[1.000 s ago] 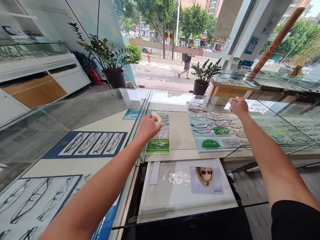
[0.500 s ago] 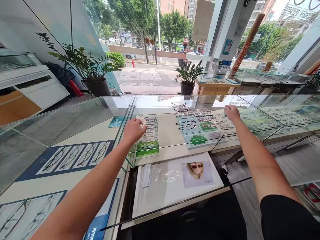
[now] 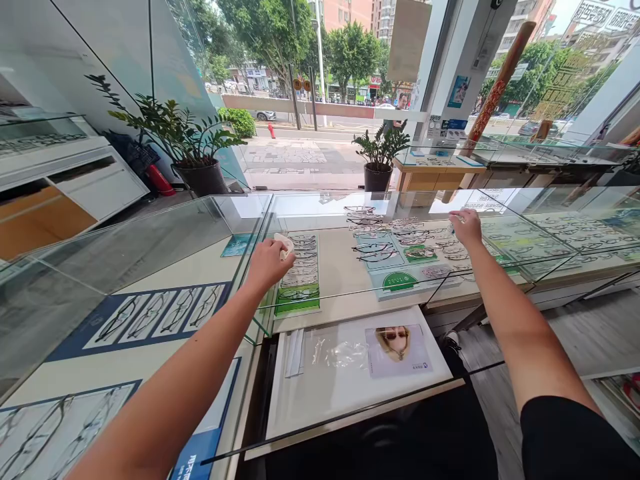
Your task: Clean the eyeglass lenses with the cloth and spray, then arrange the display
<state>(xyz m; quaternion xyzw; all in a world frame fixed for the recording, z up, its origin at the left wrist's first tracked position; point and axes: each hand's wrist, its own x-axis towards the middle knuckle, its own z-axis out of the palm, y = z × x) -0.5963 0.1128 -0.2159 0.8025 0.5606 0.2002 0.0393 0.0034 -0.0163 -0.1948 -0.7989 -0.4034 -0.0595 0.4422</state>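
My left hand point(image 3: 269, 265) is closed on a small white item point(image 3: 285, 244), possibly a folded tissue or cloth, over the glass counter top point(image 3: 336, 301). Below the glass beside it lies a column of eyeglasses point(image 3: 303, 257) on a green-edged card point(image 3: 298, 301). On the far right side of the counter, my right hand point(image 3: 467, 227) is held with its fingers bent together at the glass. A tiny bluish bit shows by its fingertips; what it holds is too small to name. Several eyeglass frames point(image 3: 375, 252) lie under the glass between my hands.
A white drawer point(image 3: 320, 407) stands pulled out before me, with a photo card point(image 3: 399, 350) and clear plastic point(image 3: 340, 353) in it. Left, eyeglasses rest on a blue display board point(image 3: 75, 340). Potted plants point(image 3: 379, 177) stand beyond the counter. A person is outside the window.
The view has shifted slightly. Both hands stay at nearly the same spots on the glass, the left still holding the white item. A person outside has come into sight.
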